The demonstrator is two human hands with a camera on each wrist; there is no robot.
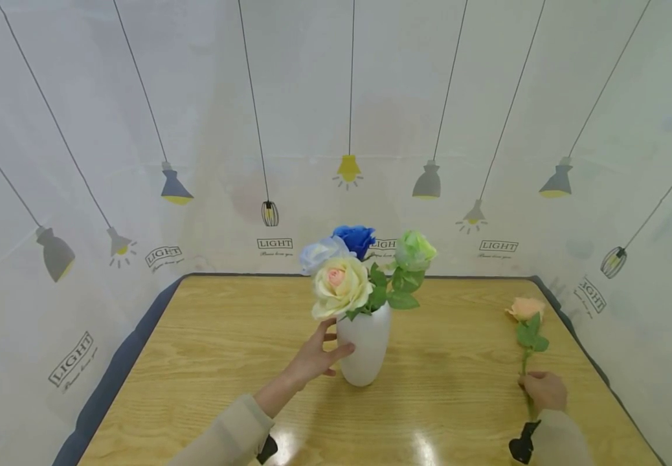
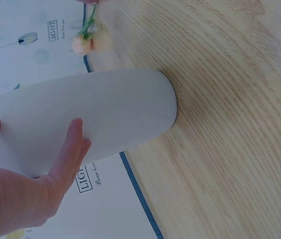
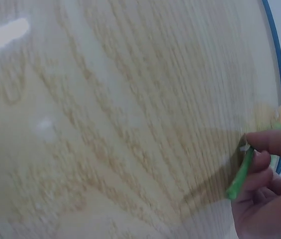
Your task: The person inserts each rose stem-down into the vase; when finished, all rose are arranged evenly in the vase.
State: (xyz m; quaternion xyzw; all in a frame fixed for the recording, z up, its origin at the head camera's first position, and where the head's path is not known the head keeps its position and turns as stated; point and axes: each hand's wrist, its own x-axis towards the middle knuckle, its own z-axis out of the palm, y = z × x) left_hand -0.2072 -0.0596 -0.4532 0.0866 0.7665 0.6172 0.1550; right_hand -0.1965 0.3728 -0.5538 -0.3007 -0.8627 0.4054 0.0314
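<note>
A white vase (image 1: pixel 364 346) stands upright on the wooden table. It holds a cream rose (image 1: pixel 340 286), a pale blue flower (image 1: pixel 323 254), a deep blue rose (image 1: pixel 356 240) and a pale green flower (image 1: pixel 415 250). My left hand (image 1: pixel 313 355) grips the vase from its left side, thumb across the front; in the left wrist view the fingers touch the smooth white wall (image 2: pixel 115 99). At the right of the table, my right hand (image 1: pixel 546 389) pinches the green stem (image 3: pixel 241 174) of a peach rose (image 1: pixel 526 309). Its bloom points toward the back.
The table (image 1: pixel 243 336) has a dark blue border (image 1: pixel 138 336) along its sides and back. A pale backdrop (image 1: pixel 313 97) printed with hanging lamps rises behind it. Black straps (image 1: pixel 524 443) sit at the wrists. Light glares off the table's front.
</note>
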